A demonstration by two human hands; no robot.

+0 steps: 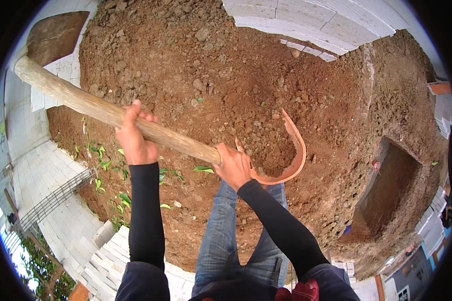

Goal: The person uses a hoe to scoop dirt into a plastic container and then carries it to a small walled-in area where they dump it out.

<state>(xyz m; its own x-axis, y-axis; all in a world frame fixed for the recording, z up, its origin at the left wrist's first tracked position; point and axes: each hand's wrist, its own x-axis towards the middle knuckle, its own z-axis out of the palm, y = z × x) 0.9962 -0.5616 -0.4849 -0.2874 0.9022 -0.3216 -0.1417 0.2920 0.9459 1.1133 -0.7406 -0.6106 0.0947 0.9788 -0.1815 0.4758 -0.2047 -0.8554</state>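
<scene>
A hoe with a thick, pale wooden handle (171,136) slants from the upper left down to my body. At its far end a brown, flat blade (58,37) shows near the left rim. My left hand (135,138) is closed around the middle of the handle, thumb along its top. My right hand (233,165) grips the lower end, in front of my legs. Just beyond the right hand, a curved orange rim (300,155), jagged along its edge, lies in loose brown soil (221,90). I cannot tell what it belongs to.
Green leafy plants (120,200) grow at the left, beside stacked pale blocks (105,261) and a wire-mesh strip (60,195). More white blocks (306,17) stand at the far side. A rectangular pit (391,185) opens in the ground at the right.
</scene>
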